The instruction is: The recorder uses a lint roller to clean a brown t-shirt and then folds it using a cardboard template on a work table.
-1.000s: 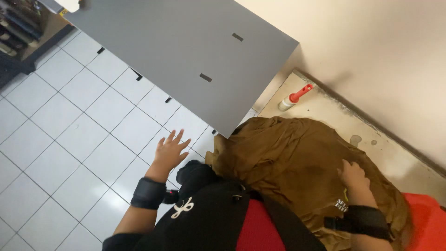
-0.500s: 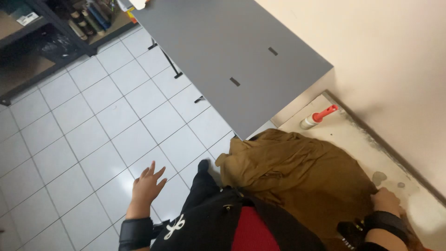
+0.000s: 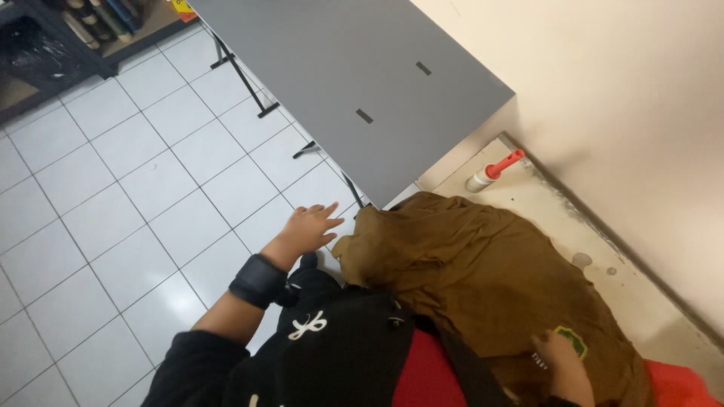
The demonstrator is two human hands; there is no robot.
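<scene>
- Grip of the left hand [image 3: 311, 226] is loose: fingers spread and open, holding nothing, palm down over the white tiled floor [image 3: 113, 188], fingertips just beside the edge of a brown cloth [image 3: 467, 271].
- Left wrist wears a black wristband [image 3: 259, 280]; the sleeve above it is black.
- Right hand [image 3: 564, 365] rests on the brown cloth near the bottom of the view, beside a small green and yellow patch [image 3: 573, 341]. Only part of this hand shows, so whether its grip is closed on the fabric cannot be told.
- Brown cloth lies crumpled in a heap on a pale, stained surface along the wall, just right of the tiles.
- Grey bench [image 3: 354, 83] on black folding legs stands above the cloth, its corner nearly over the heap.
- White bottle with a red top [image 3: 494, 169] lies on its side near the wall, beyond the cloth.
- Something red [image 3: 679, 384] shows at the lower right corner, touching the cloth.
</scene>
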